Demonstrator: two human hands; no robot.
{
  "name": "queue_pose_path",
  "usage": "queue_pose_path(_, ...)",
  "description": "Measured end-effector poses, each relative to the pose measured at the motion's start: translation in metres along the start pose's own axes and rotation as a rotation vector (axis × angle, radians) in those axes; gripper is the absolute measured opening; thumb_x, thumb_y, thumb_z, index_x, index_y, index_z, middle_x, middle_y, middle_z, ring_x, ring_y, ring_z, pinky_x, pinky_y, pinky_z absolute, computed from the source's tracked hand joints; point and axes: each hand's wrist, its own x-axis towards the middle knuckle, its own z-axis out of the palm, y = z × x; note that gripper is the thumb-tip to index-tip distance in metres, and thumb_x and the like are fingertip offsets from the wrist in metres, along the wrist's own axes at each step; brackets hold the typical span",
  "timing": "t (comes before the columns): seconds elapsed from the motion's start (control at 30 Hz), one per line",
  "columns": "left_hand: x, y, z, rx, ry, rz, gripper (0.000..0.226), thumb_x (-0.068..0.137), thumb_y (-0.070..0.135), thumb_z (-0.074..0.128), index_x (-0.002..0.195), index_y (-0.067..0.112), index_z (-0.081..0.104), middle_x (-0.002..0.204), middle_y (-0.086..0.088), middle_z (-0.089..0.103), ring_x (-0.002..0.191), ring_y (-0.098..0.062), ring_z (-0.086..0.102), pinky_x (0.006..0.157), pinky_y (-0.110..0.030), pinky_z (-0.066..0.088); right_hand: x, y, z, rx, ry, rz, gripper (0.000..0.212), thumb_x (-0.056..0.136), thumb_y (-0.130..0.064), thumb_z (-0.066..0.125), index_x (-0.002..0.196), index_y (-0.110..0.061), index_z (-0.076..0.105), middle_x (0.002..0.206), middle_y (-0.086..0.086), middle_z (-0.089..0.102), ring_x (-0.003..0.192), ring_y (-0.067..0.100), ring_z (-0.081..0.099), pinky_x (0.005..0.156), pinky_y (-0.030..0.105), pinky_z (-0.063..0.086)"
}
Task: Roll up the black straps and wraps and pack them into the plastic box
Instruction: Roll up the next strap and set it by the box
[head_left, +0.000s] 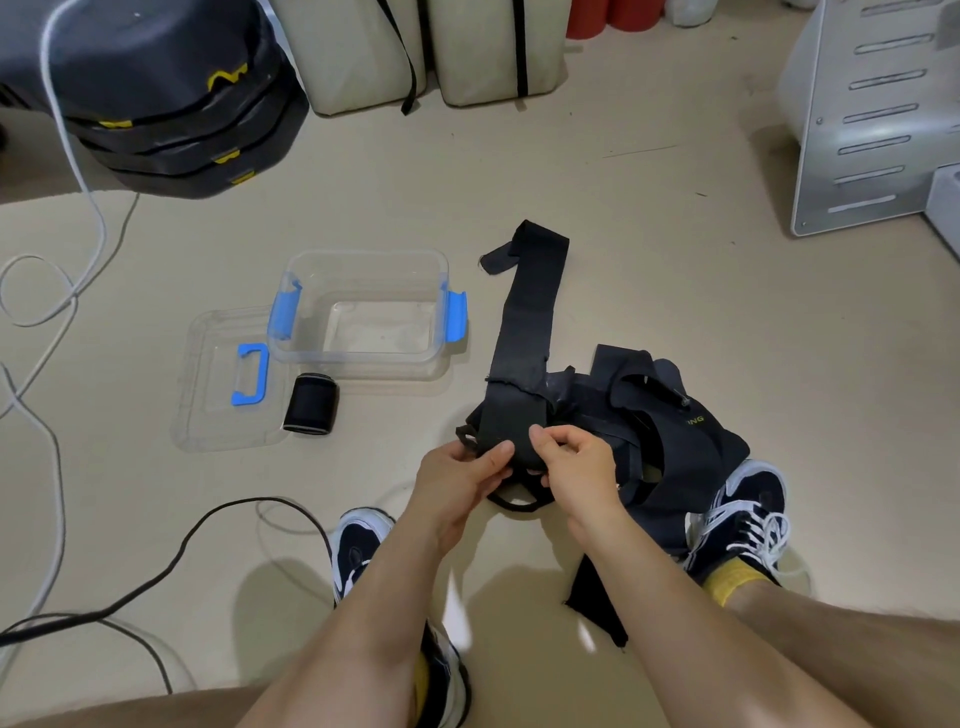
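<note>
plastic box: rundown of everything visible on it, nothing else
The box is clear plastic, rectangular with rounded corners. It has a blue latch on each short side, left and right. It stands upright on the floor, open and empty. Its lid, with a blue handle, lies flat at its front left, apparently touching it. A rolled black wrap lies just in front; contact unclear.
</note>
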Motion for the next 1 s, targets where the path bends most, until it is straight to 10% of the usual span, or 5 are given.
queue_pose_path(0.23, 0.008, 0.001, 0.006, -0.034, 0.115, -0.03, 0.022, 0.085, 0.015, 0.076, 0.1, 0.0, 0.072, 0.099, -0.014, 0.075, 0.087, -0.024, 0.073, 0.071, -0.022, 0.059, 0.0, 0.0, -0.001, 0.097, -0.223, 0.048, 0.016, 0.091, -0.021, 0.07, 0.107, -0.02, 0.074, 0.1, -0.002, 0.073, 0.09, 0.007, 0.066, 0.069, 0.016, 0.051)
queue_pose_path(0.43, 0.015, -0.002, 0.011, 0.101, 0.219, 0.001, 0.015, 0.09, 0.017, 0.07, 0.096, 0.012, 0.056, 0.083, -0.011, 0.064, 0.051, -0.015, 0.056, 0.051, -0.023, 0.05, 0.008, 0.005, 0.006, 0.101, -0.048, 0.008, 0.004, 0.086, -0.013, 0.076, 0.087, -0.012, 0.072, 0.075, 0.002, 0.07, 0.071, 0.011, 0.066, 0.056, 0.012, 0.049)
queue_pose_path(0.63, 0.013, 0.002, -0.001, 0.038, -0.062, -0.169, 0.017, 0.086, 0.018, 0.075, 0.096, 0.021, 0.061, 0.081, 0.0, 0.067, 0.072, -0.014, 0.066, 0.068, -0.025, 0.054, 0.02, 0.003, 0.004, 0.098, 0.001, 0.017, 0.012, 0.088, -0.014, 0.074, 0.089, -0.003, 0.069, 0.075, 0.009, 0.056, 0.07, 0.018, 0.058, 0.048, 0.009, 0.045)
queue_pose_path(1.0, 0.025, -0.002, 0.005, 0.13, 0.124, -0.041, 0.025, 0.083, 0.023, 0.079, 0.085, 0.004, 0.064, 0.081, -0.011, 0.07, 0.058, -0.014, 0.065, 0.06, -0.022, 0.054, 0.021, 0.012, 0.01, 0.058, -0.078, 0.033, 0.025, 0.091, -0.034, 0.069, 0.1, -0.011, 0.062, 0.089, 0.002, 0.063, 0.078, 0.013, 0.063, 0.061, 0.022, 0.052)
